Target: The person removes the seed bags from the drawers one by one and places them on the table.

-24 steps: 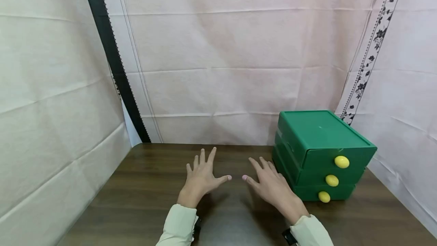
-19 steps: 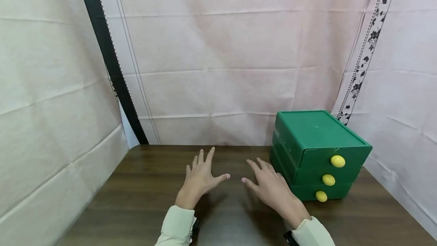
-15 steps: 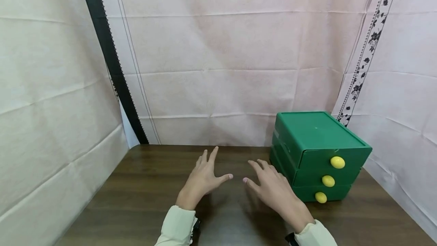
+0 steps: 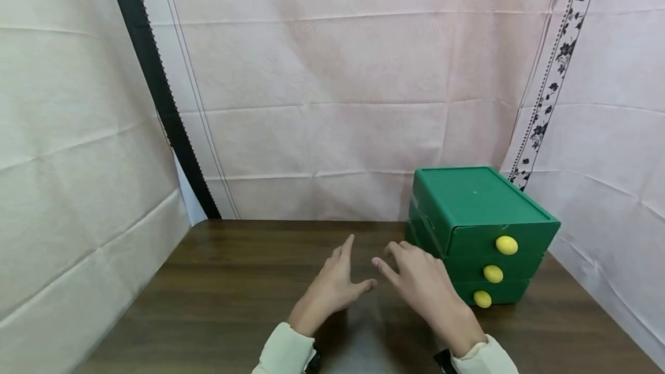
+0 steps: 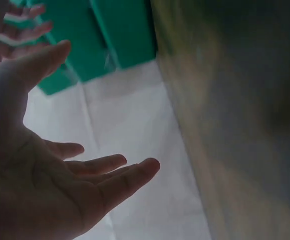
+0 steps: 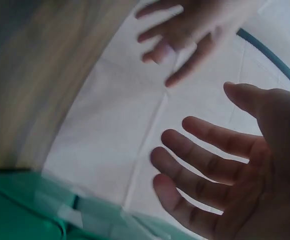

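Plainly, L hand (image 4: 333, 285) & R hand (image 4: 418, 277) grip nothing (head cam alone shows yellow drawer knobs (image 4: 492, 273)).

From my head, soft, fairly even light brightens the pale cloth (image 4: 322, 74), and the picture is reasonably sharp. Soft-edged shadows lie on the counter (image 4: 234, 293) beneath my left hand (image 4: 329, 287) and my right hand (image 4: 423, 281), with a greyish sheen between them. The left wrist view is dimmer: my fingers (image 5: 122, 185) look dark against the lit cloth, while the counter and the green box (image 5: 125, 35) blur. In the right wrist view, my left hand smears and a pale haze washes over the out-of-focus green box.
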`<action>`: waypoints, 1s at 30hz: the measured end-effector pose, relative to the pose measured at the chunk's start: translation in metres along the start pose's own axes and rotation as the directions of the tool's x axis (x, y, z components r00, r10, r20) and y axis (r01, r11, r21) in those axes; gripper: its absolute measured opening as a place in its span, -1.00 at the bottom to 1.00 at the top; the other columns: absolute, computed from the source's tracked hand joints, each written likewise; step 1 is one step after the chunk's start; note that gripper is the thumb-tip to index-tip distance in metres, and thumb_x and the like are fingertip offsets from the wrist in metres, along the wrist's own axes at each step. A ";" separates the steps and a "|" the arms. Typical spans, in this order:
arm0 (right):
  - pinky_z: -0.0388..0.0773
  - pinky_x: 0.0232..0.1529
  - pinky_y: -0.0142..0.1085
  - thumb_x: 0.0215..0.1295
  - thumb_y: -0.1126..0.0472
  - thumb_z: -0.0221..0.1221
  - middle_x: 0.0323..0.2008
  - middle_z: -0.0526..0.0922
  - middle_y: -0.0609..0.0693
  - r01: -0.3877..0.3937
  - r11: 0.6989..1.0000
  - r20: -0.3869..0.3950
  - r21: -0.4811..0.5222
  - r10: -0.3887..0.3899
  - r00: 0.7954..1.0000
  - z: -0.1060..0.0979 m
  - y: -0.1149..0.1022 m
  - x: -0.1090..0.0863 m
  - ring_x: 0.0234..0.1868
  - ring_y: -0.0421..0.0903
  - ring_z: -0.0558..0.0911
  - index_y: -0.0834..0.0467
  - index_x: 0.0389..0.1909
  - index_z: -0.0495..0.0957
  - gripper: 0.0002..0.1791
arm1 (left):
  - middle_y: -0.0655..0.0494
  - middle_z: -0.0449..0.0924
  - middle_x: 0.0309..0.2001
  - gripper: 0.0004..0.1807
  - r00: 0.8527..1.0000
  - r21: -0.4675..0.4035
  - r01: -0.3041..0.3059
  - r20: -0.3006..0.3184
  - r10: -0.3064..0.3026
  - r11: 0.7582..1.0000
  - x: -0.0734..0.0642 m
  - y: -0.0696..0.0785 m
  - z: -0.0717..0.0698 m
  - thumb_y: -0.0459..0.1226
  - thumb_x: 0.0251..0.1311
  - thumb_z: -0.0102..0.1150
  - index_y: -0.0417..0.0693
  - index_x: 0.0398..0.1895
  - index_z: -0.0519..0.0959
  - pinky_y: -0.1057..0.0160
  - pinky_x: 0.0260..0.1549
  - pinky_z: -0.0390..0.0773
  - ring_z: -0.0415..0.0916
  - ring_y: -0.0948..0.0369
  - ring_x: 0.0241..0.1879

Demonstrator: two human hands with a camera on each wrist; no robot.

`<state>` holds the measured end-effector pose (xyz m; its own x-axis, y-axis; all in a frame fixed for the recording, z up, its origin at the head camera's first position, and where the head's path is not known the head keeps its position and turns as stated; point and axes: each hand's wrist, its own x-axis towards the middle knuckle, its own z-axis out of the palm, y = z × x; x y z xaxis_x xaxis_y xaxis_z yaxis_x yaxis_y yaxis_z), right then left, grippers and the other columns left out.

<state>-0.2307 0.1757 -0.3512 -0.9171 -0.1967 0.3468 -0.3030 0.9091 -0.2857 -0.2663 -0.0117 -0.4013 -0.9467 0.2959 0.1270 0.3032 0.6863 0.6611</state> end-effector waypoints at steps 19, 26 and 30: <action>0.34 -0.59 -0.34 0.54 -0.02 0.23 -0.62 0.32 -0.21 0.122 0.993 -0.262 0.008 -0.116 0.958 -0.043 0.033 -0.007 -0.62 -0.27 0.34 -0.08 -0.52 0.45 -0.63 | -0.25 0.43 0.42 0.07 0.994 -0.324 0.106 0.066 -0.089 0.940 0.008 0.039 0.068 0.07 0.20 0.52 -0.15 0.63 0.18 -0.30 0.19 0.51 0.44 -0.21 0.36; 0.21 -0.65 -0.34 0.55 0.08 0.24 -0.71 0.17 -0.22 0.135 0.990 -0.420 -0.031 -0.136 0.897 -0.060 0.048 -0.009 -0.70 -0.26 0.22 -0.06 -0.63 0.31 -0.51 | -0.22 0.45 0.39 -0.01 0.989 -0.458 0.147 0.075 -0.127 0.877 0.015 0.057 0.086 0.03 0.20 0.53 -0.08 0.60 0.24 -0.33 0.12 0.53 0.45 -0.21 0.32; 0.18 -0.64 -0.32 0.54 0.13 0.23 -0.73 0.18 -0.21 0.131 0.990 -0.528 -0.059 -0.142 0.837 -0.070 0.056 -0.009 -0.70 -0.24 0.22 -0.04 -0.65 0.32 -0.50 | -0.24 0.39 0.43 -0.01 0.989 -0.502 0.146 0.045 -0.143 0.852 0.019 0.061 0.092 -0.02 0.19 0.54 -0.09 0.59 0.24 -0.31 0.15 0.52 0.40 -0.20 0.37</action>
<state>-0.2214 0.2536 -0.3080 -0.5879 -0.1001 0.8027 -0.4044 0.8958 -0.1846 -0.2559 0.0967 -0.4268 -0.9745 0.2243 -0.0026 0.0652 0.2943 0.9535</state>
